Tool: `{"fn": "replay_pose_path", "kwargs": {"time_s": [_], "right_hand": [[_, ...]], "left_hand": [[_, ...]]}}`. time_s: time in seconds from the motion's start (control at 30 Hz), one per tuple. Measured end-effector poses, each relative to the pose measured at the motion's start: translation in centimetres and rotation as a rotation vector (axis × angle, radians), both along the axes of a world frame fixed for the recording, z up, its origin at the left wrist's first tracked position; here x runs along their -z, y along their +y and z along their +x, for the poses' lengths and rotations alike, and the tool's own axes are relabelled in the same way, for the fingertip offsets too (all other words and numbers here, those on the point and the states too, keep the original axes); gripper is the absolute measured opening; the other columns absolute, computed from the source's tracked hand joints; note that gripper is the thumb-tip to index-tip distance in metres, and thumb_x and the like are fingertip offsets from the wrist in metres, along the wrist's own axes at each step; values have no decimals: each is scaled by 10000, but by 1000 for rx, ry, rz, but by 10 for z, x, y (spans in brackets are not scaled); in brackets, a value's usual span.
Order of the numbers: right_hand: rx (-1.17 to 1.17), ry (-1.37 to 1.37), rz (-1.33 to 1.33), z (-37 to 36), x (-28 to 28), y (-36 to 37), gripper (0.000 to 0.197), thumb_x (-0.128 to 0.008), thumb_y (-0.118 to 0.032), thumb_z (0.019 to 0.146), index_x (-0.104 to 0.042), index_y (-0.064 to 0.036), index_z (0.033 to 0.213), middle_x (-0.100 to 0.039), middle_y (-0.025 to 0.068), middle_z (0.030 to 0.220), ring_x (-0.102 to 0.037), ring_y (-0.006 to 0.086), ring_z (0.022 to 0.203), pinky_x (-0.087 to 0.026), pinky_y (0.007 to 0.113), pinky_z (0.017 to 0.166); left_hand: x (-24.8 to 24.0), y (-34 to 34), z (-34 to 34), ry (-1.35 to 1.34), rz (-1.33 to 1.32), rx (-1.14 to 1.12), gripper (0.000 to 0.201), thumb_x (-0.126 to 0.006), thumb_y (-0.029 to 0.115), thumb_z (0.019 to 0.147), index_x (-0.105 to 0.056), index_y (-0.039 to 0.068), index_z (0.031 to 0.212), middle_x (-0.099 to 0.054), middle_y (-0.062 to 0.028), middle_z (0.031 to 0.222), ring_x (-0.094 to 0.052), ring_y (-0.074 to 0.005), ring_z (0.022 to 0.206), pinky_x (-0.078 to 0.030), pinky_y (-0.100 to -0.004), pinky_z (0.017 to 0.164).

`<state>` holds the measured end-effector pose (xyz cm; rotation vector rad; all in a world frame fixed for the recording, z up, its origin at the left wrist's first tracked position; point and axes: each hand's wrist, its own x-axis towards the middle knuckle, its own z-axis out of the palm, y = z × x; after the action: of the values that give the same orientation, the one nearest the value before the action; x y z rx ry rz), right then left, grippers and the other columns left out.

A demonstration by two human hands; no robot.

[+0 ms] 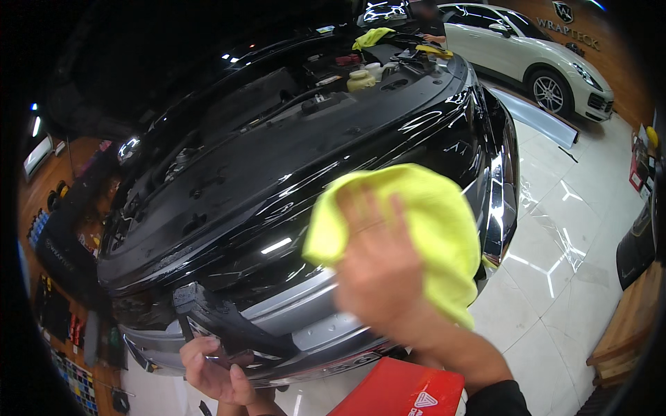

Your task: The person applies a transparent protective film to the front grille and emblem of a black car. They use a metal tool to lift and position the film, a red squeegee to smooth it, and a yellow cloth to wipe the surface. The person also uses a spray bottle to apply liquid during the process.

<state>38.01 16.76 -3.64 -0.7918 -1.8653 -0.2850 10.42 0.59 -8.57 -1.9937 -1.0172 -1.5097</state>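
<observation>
A black car's front point(298, 229) fills the middle, with its engine bay uncovered. My right hand point(378, 270), slightly smeared by motion, presses a yellow-green cloth point(444, 229) against the glossy black panel near the corner. Its fingers lie across the cloth, which hangs past the wrist. Below the panel runs a silver-grey strip point(326, 329) with what look like water drops on it. My left hand point(218, 371) is low at the front, fingers and thumb curled together under a dark trim piece point(222, 319). What they pinch is too hidden to name.
A red pouch or box point(409, 388) is close below my right forearm. Bottles point(361, 81) and another yellow-green cloth point(373, 38) lie around the engine bay. Another person point(431, 24) stands beyond it, near a white car point(520, 48). A wooden block point(628, 319) stands right.
</observation>
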Motion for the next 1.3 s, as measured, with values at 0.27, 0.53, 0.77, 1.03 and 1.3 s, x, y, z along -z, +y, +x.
{"fn": "replay_pose_path", "kwargs": {"time_s": [0.27,0.53,0.77,1.03,1.3], "right_hand": [[-39,-26,6,-15,1,-11,416,-677,-296,966,-732,-45,1293,-708,162,1360,-620,305,1370,-269,628,1262],[496,123,-152,110,-5,71,403,-502,-182,1036,-684,5,1343,-651,171,1451,-546,346,1424,-239,636,1267],[403,-56,-69,62,2,50,411,-468,-220,1046,-690,-12,1323,-664,176,1420,-558,388,1391,-254,669,1244],[216,42,60,7,14,21,400,-549,-163,975,-669,101,1251,-685,287,1243,-629,440,1229,-406,557,1173],[494,299,-385,130,-21,86,396,-477,-209,1069,-720,36,1262,-729,217,1281,-709,430,1113,-548,470,997]], "left_hand": [[2,-8,-10,-25,-24,-71,668,-630,220,917,-382,6,1500,-511,-187,1292,-496,-294,1167,-391,-448,1033],[3,-2,-6,-54,-62,-26,691,-642,217,920,-366,4,1517,-523,-178,1296,-468,-228,1088,-396,-367,946],[3,-6,-11,-100,-103,17,699,-647,155,892,-372,-5,1514,-541,-194,1277,-475,-253,1089,-408,-383,942],[2,-5,-12,-61,-89,3,712,-641,139,880,-362,0,1520,-547,-193,1271,-478,-259,1093,-403,-389,953],[5,-2,-11,-192,-111,118,715,-632,118,894,-352,6,1542,-535,-172,1315,-464,-222,1094,-412,-352,970]]}}
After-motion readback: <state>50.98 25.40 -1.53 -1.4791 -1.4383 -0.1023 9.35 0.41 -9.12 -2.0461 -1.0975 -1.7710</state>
